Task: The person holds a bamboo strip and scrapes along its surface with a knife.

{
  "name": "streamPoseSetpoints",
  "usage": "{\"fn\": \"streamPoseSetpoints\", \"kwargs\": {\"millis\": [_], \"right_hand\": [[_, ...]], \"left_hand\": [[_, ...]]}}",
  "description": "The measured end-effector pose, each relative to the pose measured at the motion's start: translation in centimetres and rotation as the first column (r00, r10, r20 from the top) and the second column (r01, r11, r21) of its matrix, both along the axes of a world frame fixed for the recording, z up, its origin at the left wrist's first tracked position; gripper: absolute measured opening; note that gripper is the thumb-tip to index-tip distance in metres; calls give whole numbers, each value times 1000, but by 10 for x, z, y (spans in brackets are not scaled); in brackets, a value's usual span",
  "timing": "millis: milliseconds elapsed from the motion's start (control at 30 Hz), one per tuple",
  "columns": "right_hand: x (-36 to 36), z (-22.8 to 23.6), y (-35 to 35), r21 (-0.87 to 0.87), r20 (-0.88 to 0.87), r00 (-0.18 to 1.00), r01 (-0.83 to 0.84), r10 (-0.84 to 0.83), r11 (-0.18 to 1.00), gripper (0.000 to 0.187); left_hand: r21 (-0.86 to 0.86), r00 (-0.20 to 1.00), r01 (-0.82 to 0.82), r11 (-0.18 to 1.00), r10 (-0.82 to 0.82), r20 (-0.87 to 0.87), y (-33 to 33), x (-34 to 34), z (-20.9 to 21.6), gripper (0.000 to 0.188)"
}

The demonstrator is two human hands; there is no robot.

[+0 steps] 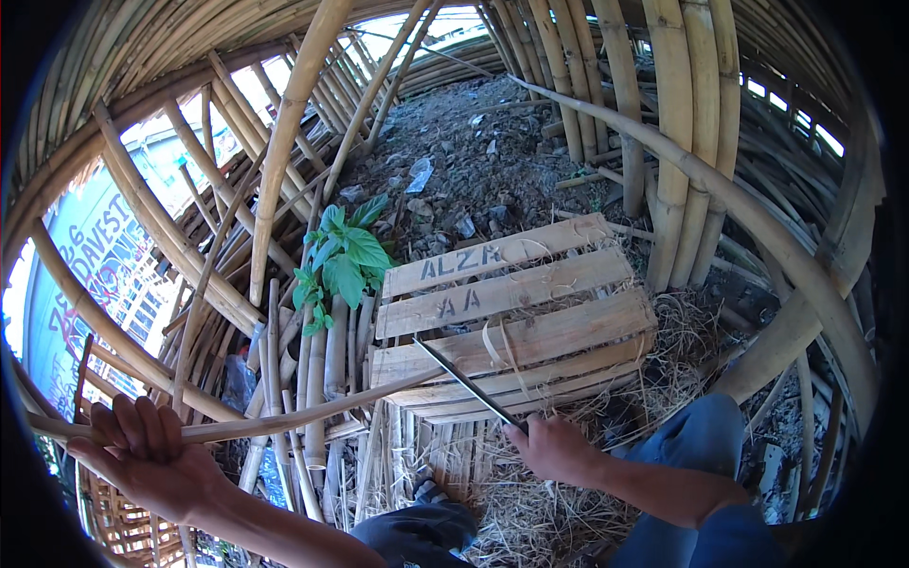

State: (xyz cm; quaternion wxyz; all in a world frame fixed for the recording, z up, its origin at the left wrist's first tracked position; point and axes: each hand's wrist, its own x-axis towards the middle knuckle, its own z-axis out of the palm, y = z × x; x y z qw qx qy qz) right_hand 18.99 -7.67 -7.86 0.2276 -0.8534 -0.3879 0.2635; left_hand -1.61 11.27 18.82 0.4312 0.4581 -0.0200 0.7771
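My left hand [156, 464] is closed around a long bamboo strip [312, 415] at the left. From there the strip runs rightward, and its far end lies over the near left part of a slatted wooden crate [511, 293]. In my right hand [554, 450] is the dark handle of a knife, its long blade [464, 379] pointing up and left. The blade crosses the strip near its end; whether the edge bites into it I cannot tell. A thin curled shaving [502, 346] hangs on the crate's front.
Bamboo poles [294, 142] stand at the left and more posts [689, 142] at the right. One long bent pole [757, 213] slants across the right side. A leafy green plant [346, 256] grows beside the crate. Straw and shavings [540, 502] cover the ground around my legs [691, 445].
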Motion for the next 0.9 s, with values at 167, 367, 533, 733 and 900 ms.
{"fn": "streamPoseSetpoints", "kwargs": {"millis": [167,367,533,733,900], "right_hand": [[9,-15,-3,78,-499,852,229,-161,970,55],[-6,-2,-3,241,-195,981,52,-4,969,52],[-16,-2,-7,148,-16,994,-103,106,984,53],[-8,-25,10,93,53,996,62,-68,994,55],[3,-19,10,66,-675,706,348,-215,935,64]], "left_hand": [[9,1000,-10,1000,10,-13,4,-3,-2,41],[-13,997,-73,997,73,-11,-3,2,-1,41],[-49,993,-119,992,119,13,-6,8,2,43],[-44,989,-141,989,143,32,-12,11,-1,45],[-18,997,-81,997,81,16,-14,10,-2,45]]}}
